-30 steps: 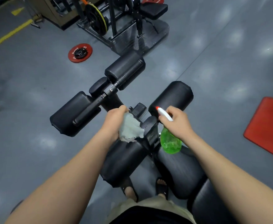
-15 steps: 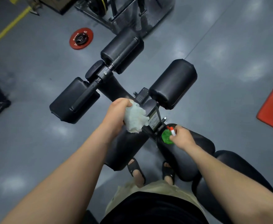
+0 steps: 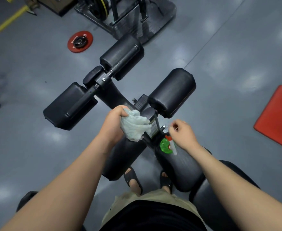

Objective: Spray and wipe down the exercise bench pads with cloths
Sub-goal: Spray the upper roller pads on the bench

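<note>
1. Fingers (image 3: 122, 108) of the left hand (image 3: 113, 125) are curled tight round a bunched cloth (image 3: 135, 126), held over the frame joint just above the left pad (image 3: 123, 157). Cloth is pale, nubby terry, limp and wadded.
2. Risk: a wad gives a small contact patch, so the wipe goes streaky. The loose tail hangs beside the adjuster (image 3: 152, 124), bare metal with edges, and could snag there.
3. Bottle (image 3: 166, 145) stands on the front end of the right pad (image 3: 185, 167), seen from above. Translucent green plastic, white trigger, red tip.
4. Risk: that pad top is rounded, soft and slick-looking, and the bottle sits near its edge. A nudge from a wrist or a wiping stroke likely tips it to the floor (image 3: 237, 64).
5. Right hand (image 3: 184, 135) hovers just over the bottle, fingers (image 3: 177, 126) loosely curled and holding nothing. Can't tell if the wrist touches the trigger.
6. Pads are smooth black vinyl with a dull sheen. The roller (image 3: 172, 92) is a fat cylinder with seamed ends. Curved faces need the cloth wrapped round, or the undersides get missed.
</note>
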### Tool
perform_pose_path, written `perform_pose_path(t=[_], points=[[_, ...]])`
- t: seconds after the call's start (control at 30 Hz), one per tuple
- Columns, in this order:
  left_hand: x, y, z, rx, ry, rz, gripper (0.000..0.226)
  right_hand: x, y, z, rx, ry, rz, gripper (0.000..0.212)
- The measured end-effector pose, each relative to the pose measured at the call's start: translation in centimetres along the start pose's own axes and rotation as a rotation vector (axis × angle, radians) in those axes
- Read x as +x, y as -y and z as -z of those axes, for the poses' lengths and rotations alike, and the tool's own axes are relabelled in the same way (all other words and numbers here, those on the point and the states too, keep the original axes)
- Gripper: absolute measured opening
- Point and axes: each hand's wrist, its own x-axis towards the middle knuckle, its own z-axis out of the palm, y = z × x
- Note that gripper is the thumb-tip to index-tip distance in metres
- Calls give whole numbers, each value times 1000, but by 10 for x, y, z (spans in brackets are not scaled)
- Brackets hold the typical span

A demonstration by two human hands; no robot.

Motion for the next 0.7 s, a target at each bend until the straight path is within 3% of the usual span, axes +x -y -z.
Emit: perform_pose_path(t=[0.07,0.13,0.23,0.33,0.43,0.57,0.7], points=[[-4,-1,-3,-54,44,-31,7,-2,40,11,188,39,88,19],[-7,-3,-6,-92,61,-56,10,-3,75,17,350,203,168,20],[-5,-4,0,-84,20,-130,11,-3,104,15,366,336,248,16],[-4,-1,10,93,-141,-234,13,-3,114,11,388,362,232,23],[-7,0,16,330,-257,-345,30,0,119,9,533,368,144,22],[-9,-3,26,525,-115,-374,7,2,130,6,552,330,161,25],[-11,-3,32,703,-55,-380,24,1,146,9,556,397,183,14]])
